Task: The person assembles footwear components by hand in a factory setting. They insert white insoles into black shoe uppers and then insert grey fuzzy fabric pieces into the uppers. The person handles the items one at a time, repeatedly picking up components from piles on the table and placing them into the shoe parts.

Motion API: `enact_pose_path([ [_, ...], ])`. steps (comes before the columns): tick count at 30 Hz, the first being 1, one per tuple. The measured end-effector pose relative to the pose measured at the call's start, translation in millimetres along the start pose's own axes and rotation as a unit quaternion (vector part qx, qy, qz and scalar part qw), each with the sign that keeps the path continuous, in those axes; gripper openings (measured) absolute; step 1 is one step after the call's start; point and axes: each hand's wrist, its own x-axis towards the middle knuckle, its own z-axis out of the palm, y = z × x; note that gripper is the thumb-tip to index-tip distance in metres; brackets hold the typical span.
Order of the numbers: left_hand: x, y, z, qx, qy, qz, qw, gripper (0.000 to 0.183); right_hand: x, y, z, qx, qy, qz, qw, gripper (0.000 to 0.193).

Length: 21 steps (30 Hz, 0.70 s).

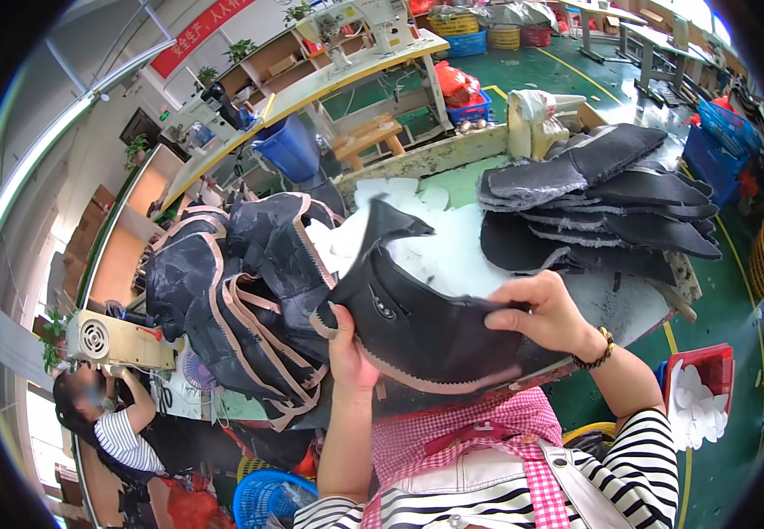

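Between my hands hangs a black boot upper [417,322] with a tan zigzag-cut lower edge and a small metal fitting on its side. My left hand [353,353] pinches its left end, thumb in front. My right hand [545,313] grips the right end, with fingers bent over the top edge. The flap at its upper left is smeared by motion. Close to my left hand lies a heap of similar black uppers [250,300] with tan edging. Beyond my right hand, black fleece-edged pieces [602,194] are stacked. White cut pieces [444,247] lie behind the held upper.
A co-worker [122,423] sits at a sewing machine [122,339] on the left. A blue basket [267,498] stands below the table at lower left. At right is a red bin [712,366] with white pieces. A blue bin [287,150] and wooden stool [367,139] stand behind.
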Motion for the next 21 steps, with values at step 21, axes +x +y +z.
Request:
enact_pose_path([
  [21,-37,65,34,0.172,0.020,0.075,0.982,0.084,37,-44,-10,-0.048,-0.123,0.039,0.990,0.031],
])
